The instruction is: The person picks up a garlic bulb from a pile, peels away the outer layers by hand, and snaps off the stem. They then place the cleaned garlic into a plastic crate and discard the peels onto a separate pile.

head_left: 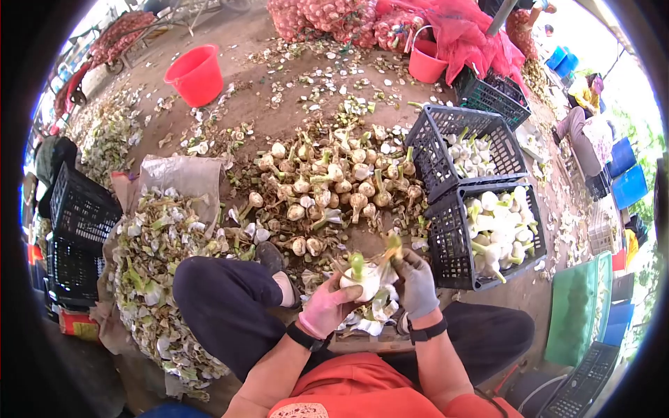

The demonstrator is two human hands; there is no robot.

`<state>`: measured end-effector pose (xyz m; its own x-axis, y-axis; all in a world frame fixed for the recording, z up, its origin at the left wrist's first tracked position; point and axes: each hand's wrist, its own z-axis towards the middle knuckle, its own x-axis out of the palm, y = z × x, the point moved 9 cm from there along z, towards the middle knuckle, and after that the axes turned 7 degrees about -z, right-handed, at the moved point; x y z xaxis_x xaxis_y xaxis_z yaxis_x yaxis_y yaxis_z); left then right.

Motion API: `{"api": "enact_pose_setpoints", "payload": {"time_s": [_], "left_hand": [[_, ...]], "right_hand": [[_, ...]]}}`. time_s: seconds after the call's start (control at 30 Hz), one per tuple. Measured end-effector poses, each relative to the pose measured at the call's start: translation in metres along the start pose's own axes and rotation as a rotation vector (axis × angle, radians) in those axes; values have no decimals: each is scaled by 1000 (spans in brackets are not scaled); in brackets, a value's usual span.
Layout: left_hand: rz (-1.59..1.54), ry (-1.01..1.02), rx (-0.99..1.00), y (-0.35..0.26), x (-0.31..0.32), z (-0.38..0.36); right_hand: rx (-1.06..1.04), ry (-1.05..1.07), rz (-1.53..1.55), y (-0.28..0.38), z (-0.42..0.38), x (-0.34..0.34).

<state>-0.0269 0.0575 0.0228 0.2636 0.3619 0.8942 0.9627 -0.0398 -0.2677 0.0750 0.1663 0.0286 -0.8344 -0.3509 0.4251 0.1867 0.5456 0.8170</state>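
Observation:
In my pink-gloved left hand (327, 306) is a white garlic bulb (364, 279) with a short green stem stub pointing up. Just to its right, my grey-gloved right hand (418, 284) pinches dry outer garlic skin (391, 256) at the bulb's side. Loose white peelings (373, 317) hang and lie below both hands, over my lap. Beyond them, a heap of unpeeled garlic bulbs (334, 181) with brown skins and cut stems is spread on the ground.
Close on the right, a black crate (446, 244) holds clean white garlic; another crate (425, 139) behind it holds more. Peelings (157, 251) pile up at my left. Red buckets (195, 76) and net sacks (334, 21) stand farther back. A person (589, 132) sits at far right.

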Motion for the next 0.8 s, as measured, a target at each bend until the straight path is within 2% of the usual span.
{"api": "enact_pose_setpoints", "payload": {"time_s": [0.1, 0.17, 0.2, 0.27, 0.33, 0.4, 0.43, 0.47, 0.53, 0.57, 0.6, 0.67, 0.7, 0.73, 0.8], "left_hand": [[-118, 137, -116, 12, 10, -3], [-84, 146, -111, 13, 18, -7], [-47, 158, -91, 8, 24, -9], [-11, 159, -63, 4, 22, -7], [105, 147, 44, 2, 10, 1], [107, 163, 47, 2, 11, 3], [193, 136, 52, 3, 7, 6], [278, 108, 57, 4, 5, 7], [298, 103, 55, 4, 10, 5], [143, 107, 11, 6, 13, 5], [-13, 110, -28, 8, 15, 4], [-52, 145, -19, 8, 10, 5], [-55, 95, -96, 14, 5, 4], [-60, 46, -176, 22, -1, 2], [-133, 81, -237, 29, -1, -1]], "right_hand": [[-38, -78, -92, -24, 37, -46], [-259, -233, -1009, -7, 48, -61], [-262, -238, -1005, -5, 47, -66], [-717, -264, -1485, 20, 27, -40], [-645, -229, -1488, 40, 10, -22], [-96, 92, -629, 23, 3, -17], [32, 107, -424, 31, -15, -1], [34, 101, -423, 30, -16, 0], [-88, 218, -606, 30, -21, 16], [-222, 125, -692, 35, -20, 14], [-222, 127, -691, 29, -19, 16], [-249, 16, -745, 25, -15, 12], [-332, -13, -861, 30, -14, 15], [-327, -9, -861, 31, -12, 17], [-473, -36, -1078, 50, -8, 29]]}}
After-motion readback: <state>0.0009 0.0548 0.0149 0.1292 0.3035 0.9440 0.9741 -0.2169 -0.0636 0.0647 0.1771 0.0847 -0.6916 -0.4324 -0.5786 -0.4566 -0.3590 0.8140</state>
